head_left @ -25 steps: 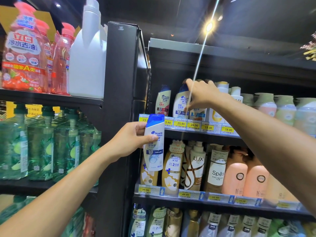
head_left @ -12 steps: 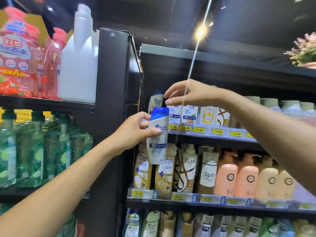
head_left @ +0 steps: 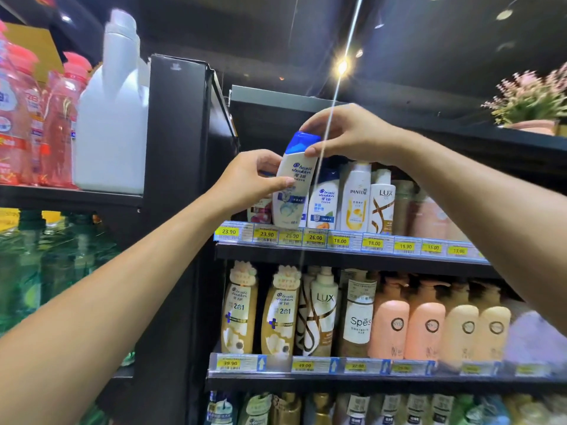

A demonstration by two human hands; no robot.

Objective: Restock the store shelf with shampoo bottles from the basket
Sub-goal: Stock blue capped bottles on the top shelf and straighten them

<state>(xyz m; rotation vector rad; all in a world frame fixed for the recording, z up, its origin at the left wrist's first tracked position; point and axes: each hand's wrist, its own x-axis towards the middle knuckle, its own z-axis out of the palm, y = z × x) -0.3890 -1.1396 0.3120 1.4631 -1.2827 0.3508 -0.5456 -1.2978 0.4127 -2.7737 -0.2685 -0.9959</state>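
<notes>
1. We are gripping the shampoo bottle (head_left: 293, 191) in the left hand (head_left: 245, 179).
2. We are pinching its blue cap (head_left: 302, 142) with the right hand (head_left: 346, 133), just above.
3. Its base is sitting at the shelf (head_left: 337, 256) front, below both hands.

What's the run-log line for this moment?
stage: shelving | item: Head & Shoulders bottle, tilted, base at shelf front | left grip: holds bottle body | right grip: pinches blue cap | released: no

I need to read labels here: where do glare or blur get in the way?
Head view: a lamp throws a flare streak down the held bottle's right edge; pink bottles at far left and the lower price tags are blurred.
</notes>
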